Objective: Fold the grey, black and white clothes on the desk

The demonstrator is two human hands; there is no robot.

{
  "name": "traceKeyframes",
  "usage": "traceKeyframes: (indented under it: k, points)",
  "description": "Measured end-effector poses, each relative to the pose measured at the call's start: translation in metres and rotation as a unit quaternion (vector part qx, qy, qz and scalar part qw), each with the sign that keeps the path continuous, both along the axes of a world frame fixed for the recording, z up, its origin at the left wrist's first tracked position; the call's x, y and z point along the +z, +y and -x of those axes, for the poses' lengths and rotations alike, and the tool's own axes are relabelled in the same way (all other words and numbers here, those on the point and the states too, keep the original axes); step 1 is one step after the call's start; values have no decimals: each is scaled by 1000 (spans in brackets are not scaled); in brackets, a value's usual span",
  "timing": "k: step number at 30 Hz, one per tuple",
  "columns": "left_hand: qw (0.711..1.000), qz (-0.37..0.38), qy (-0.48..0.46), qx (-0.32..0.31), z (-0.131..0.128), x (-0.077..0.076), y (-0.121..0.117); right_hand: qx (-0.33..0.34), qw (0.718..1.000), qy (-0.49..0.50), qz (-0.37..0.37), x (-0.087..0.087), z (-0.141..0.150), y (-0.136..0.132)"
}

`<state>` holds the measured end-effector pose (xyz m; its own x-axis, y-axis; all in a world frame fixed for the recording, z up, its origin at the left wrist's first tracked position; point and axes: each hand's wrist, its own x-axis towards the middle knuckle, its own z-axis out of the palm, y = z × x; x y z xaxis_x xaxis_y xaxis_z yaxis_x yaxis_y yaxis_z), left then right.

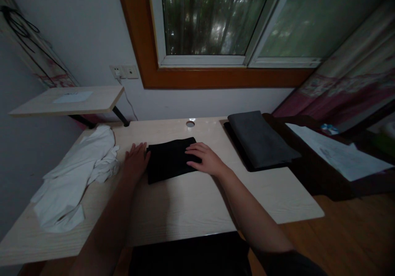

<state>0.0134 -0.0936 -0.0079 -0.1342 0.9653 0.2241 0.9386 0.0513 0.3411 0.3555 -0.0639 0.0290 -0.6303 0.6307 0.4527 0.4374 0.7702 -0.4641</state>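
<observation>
A black folded cloth point(169, 160), roughly rectangular, lies flat on the pale wooden desk point(185, 210). My right hand point(205, 157) rests on its right end, palm down with the fingers stretched out. At the cloth's left edge is my left hand point(135, 161), its fingers extended and the thumb close to the edge; whether the thumb touches the cloth I cannot tell. To the left lies a crumpled white garment point(77, 173). On the right side of the desk sits a stack of folded dark cloth, with a grey piece point(261, 138) on top.
A small raised shelf point(101, 97) with a paper on it stands at the back left. Behind the desk are a wall socket point(124, 72) and a window. A cable hole point(190, 124) opens near the back edge. Beyond the right edge, a white sheet point(336, 150) lies on dark furniture.
</observation>
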Motion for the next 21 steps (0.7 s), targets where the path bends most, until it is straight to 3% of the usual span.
traceKeyframes:
  k: [4,12,16,21]
  points:
    - [1000,1,-3,24,4,3,1,73,995,-66,3,-5,18,-10]
    - [997,-71,22,14,0,19,-1,33,990,-137,0,-17,23,-8]
    - [989,-117,27,-90,-31,30,-15,13,989,-148,-5,-20,24,-9]
    - [960,-87,79,-253,-77,28,-33,-23,985,-168,-18,-23,26,-7]
